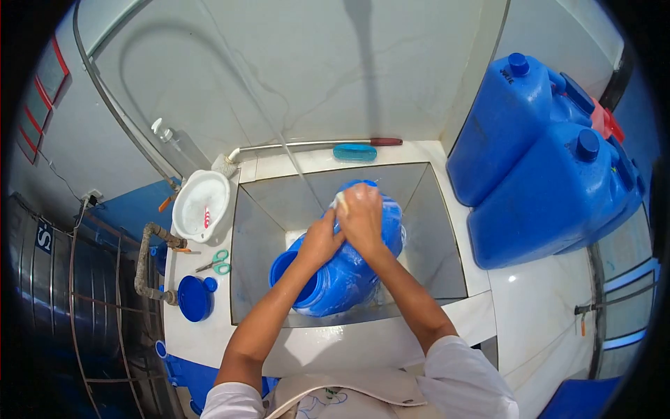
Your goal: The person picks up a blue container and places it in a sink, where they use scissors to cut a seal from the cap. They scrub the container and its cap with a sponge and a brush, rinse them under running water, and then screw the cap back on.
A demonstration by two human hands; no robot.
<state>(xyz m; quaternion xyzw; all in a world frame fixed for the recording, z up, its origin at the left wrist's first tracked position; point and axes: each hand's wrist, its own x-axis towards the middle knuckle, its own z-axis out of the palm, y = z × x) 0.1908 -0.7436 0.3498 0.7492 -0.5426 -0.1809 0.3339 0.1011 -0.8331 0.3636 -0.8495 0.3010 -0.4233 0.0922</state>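
Observation:
A large blue plastic container (335, 283) lies on its side in the sink, tilted, its wide mouth facing the lower left. White suds streak its wall. My right hand (363, 215) presses a pale yellowish sponge (341, 203) against the container's upper side, its fingers curled. Just left of it, my left hand (324, 239) is closed against the container near the sponge; its fingertips are partly hidden. The grey-walled sink (262, 209) surrounds the container.
Two blue jerrycans (551, 195) stand right of the sink. On the left are a white basin (202, 202), green-handled scissors (220, 262), a blue lid (195, 299) and a pump bottle (180, 148). A blue brush (354, 152) and a long-handled brush (314, 144) lie along the back ledge.

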